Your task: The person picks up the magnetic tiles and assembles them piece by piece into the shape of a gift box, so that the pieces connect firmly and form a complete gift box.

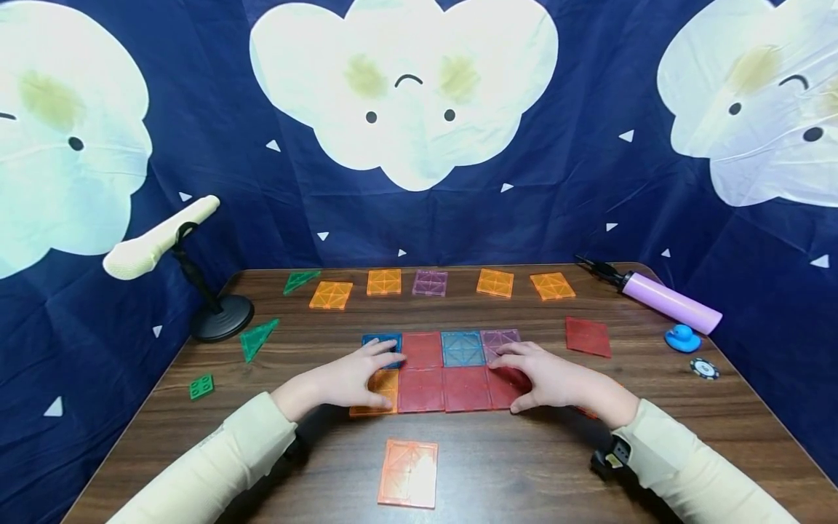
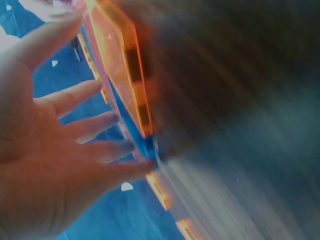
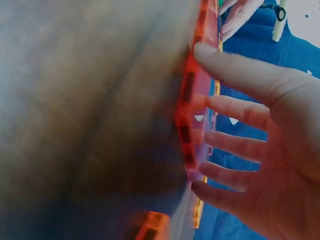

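Square translucent magnetic tiles lie flat in two rows of several at the middle of the table. The back row holds a dark blue tile, a red tile, a light blue tile and a purple tile. In front are an orange tile and red tiles. My left hand, fingers spread, touches the left end of the block. At the right end my right hand has its fingertips on the purple tile and a red tile. Neither hand grips anything.
A pale orange tile lies in front. Single tiles line the back edge; a red tile lies right. Green triangles, a green brick and a black stand are left. A purple pump, blue duck and chip are right.
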A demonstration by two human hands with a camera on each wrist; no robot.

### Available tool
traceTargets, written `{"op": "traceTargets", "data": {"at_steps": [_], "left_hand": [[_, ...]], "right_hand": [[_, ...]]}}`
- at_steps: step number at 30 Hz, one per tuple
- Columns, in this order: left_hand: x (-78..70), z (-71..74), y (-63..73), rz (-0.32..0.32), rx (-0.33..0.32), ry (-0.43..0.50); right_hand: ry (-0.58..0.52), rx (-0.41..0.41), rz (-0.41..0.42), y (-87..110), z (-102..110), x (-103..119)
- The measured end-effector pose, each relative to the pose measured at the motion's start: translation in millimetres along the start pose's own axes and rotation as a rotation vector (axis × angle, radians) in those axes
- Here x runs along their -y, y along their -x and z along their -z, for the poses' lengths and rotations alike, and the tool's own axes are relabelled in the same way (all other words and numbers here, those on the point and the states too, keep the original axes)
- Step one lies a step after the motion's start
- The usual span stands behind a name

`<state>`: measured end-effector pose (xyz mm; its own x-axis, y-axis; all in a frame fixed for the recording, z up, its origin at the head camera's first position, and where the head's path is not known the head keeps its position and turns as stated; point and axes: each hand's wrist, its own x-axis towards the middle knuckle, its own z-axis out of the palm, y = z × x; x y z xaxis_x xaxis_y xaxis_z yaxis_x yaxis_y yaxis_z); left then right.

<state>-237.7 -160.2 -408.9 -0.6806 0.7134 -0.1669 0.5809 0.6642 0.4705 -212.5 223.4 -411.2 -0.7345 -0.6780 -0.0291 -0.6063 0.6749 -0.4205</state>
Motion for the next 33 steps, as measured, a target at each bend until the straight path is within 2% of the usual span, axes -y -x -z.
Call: {"op": "traceTargets", "data": {"at_steps": [4, 8, 11, 14, 17, 21, 25, 29, 33], "left_hand": [[-6.1, -6.1, -0.4, -0.039, 0.026, -0.028], [-9.1, -10.0, -1.9, -0.027, 0.015, -0.062], [-9.7, -10.9, -2.8, -0.024, -0.004, -0.076], [-9.8, -10.9, -3.0, -0.017, -0.012, -0.072], [-10.1, -10.6, -3.2, -0.005, -0.007, -0.062], [-10.0, -10.8, -4.2, -0.001, 0.003, -0.053], [-10.8, -10.6, -5.1, -0.001, 0.012, -0.052], [-11.9, -8.9, -4.8, 0.002, 0.013, -0.048], [-12.2, -6.9, -3.8, 0.011, 0.011, -0.054]], "right_hand": [[-0.010, 0.010, 0.019, -10.6, 10.7, -1.6], [-0.019, -0.049, 0.026, -30.3, 21.1, -11.0], [-0.032, -0.130, -0.020, -49.2, 27.6, -23.9], [-0.042, -0.203, -0.108, -71.1, 32.4, -41.5], [-0.028, -0.233, -0.202, -91.5, 34.9, -59.8], [0.040, -0.195, -0.280, -110.0, 32.7, -77.6], [0.056, -0.149, -0.299, -117.8, 26.3, -79.1], [0.044, -0.139, -0.262, -121.2, 19.6, -67.5], [0.062, -0.130, -0.185, -122.8, 12.8, -53.2]]}}
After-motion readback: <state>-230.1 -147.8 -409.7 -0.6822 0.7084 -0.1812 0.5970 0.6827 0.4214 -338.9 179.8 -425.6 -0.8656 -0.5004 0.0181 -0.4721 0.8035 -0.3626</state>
